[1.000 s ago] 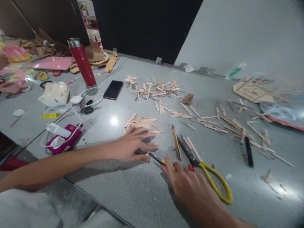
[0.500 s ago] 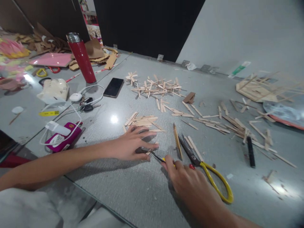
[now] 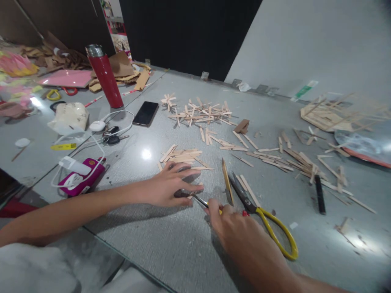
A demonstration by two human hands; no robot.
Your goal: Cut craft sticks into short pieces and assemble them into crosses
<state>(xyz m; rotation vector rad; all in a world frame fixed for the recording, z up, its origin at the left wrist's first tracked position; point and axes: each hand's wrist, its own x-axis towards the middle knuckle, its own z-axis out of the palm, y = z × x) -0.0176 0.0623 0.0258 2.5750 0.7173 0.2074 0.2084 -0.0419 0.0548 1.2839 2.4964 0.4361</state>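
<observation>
My left hand (image 3: 175, 185) lies palm down on the grey table, fingers spread. A small bit of pale wood (image 3: 190, 197) shows by its thumb and fingertips; most of it is hidden. My right hand (image 3: 236, 228) is closed around a yellow-handled tool with a narrow metal blade (image 3: 200, 200). The blade's tip points at that bit of wood, beside my left thumb. Just beyond my left fingers lies a pile of wooden sticks (image 3: 183, 155). Large scissors (image 3: 249, 203) with yellow handles and a pointed yellowish stick (image 3: 227, 181) rest beyond my right hand.
More sticks (image 3: 207, 112) are heaped farther back, with others scattered rightward around a black marker-like tube (image 3: 320, 195). A stick frame (image 3: 324, 118) stands at right. On the left are a red flask (image 3: 105, 77), a phone (image 3: 146, 113), keys (image 3: 113, 138) and a purple power bank (image 3: 84, 177).
The right hand and its tool have shifted very slightly, with the blade tilted a little differently. The left hand stays in place. The view has moved a touch.
</observation>
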